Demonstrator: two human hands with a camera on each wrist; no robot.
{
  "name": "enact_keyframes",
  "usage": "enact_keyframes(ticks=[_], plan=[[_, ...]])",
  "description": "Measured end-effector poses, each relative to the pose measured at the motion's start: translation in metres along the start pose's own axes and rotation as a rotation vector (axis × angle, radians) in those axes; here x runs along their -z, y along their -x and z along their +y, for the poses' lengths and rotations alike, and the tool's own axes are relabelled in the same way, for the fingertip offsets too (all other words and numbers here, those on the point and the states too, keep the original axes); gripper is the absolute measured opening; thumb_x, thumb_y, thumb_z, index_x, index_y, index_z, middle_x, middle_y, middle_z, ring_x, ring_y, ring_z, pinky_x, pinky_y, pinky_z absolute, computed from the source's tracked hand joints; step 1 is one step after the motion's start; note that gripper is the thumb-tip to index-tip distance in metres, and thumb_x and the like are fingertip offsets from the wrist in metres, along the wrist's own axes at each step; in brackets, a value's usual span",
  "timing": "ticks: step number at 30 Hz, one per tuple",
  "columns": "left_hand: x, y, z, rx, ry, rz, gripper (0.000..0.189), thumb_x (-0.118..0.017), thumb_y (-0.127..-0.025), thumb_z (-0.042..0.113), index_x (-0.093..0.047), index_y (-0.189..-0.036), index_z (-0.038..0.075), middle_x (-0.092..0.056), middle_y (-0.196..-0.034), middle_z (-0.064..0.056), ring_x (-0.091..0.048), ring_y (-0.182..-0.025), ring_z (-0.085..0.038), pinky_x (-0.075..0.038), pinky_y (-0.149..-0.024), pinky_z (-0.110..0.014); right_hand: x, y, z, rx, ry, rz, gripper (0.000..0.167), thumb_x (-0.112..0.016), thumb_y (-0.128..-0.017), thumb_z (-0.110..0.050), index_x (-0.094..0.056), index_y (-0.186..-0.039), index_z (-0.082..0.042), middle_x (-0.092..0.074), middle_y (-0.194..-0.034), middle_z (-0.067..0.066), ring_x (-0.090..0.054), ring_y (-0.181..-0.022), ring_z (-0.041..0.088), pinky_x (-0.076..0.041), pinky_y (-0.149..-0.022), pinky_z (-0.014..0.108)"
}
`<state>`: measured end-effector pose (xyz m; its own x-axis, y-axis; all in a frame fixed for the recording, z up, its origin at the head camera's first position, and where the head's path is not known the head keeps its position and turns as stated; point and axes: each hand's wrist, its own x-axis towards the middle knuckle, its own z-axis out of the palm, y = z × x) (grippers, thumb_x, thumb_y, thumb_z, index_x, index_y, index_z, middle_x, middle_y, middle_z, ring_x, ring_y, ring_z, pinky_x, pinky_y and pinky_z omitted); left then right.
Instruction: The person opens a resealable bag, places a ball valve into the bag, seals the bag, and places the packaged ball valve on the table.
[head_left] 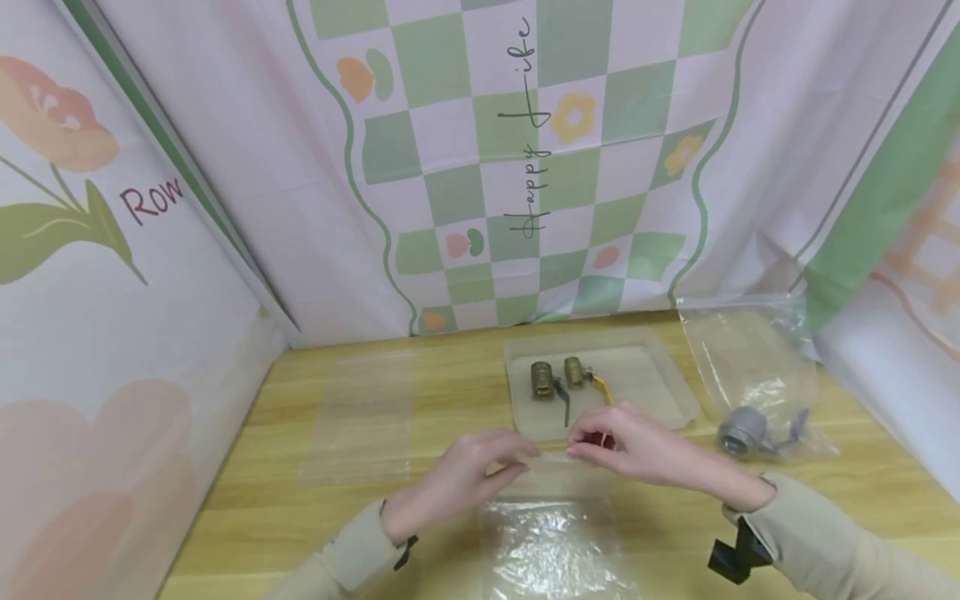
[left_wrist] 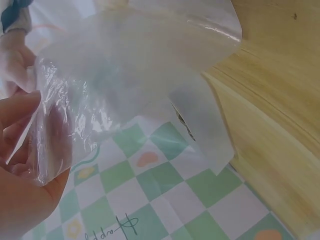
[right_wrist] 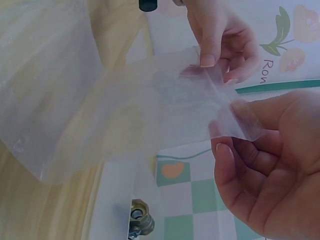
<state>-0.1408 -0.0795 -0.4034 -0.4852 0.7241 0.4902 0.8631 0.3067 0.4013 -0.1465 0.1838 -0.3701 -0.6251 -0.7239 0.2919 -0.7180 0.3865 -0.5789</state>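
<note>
Both hands hold a clear plastic bag (head_left: 551, 546) by its mouth edge, low in the middle of the head view. My left hand (head_left: 476, 468) pinches one side of the edge between thumb and fingers. On the other side, the right hand (head_left: 641, 446) pinches the film in the same way. Close up in the right wrist view, the bag (right_wrist: 125, 100) is stretched between the two hands and looks empty. Just beyond the hands sits a shallow translucent tray (head_left: 637, 358) with a brass ball valve with a dark lever (head_left: 542, 380) and a brass ball valve with a yellow lever (head_left: 573, 372).
Flat on the wooden table (head_left: 247, 492) at left lies another clear bag (head_left: 363, 408). A zip bag (head_left: 750, 350) at right holds a grey valve (head_left: 744, 429) with a lever. Printed curtains (head_left: 442, 83) hang behind the table and along both sides.
</note>
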Motion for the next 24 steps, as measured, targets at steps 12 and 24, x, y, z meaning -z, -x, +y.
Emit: enact_keyframes(ticks=[12,24], plan=[[-0.0032,-0.0026,-0.0015,-0.074,-0.117,0.092,0.015,-0.073,-0.084,0.001,-0.070,-0.098,0.006,-0.076,-0.095,-0.005,-0.073,-0.083,-0.011,-0.052,-0.080,-0.001,-0.0006,-0.0027,-0.0006,-0.010,0.018,-0.010,0.009,-0.063,-0.095,-0.011,-0.071,-0.091,-0.009,-0.070,-0.078,-0.005,-0.051,-0.062,-0.011,-0.052,-0.051,0.015],[-0.0056,-0.0026,-0.0006,-0.134,-0.188,0.123,0.010,-0.070,-0.087,0.005,-0.072,-0.097,0.008,-0.075,-0.096,-0.002,-0.072,-0.086,-0.007,-0.051,-0.085,-0.001,-0.0014,-0.0023,-0.0026,-0.080,0.045,0.042,0.006,-0.068,-0.092,-0.011,-0.071,-0.088,-0.011,-0.069,-0.073,-0.001,-0.049,-0.059,-0.009,-0.049,-0.049,0.014]])
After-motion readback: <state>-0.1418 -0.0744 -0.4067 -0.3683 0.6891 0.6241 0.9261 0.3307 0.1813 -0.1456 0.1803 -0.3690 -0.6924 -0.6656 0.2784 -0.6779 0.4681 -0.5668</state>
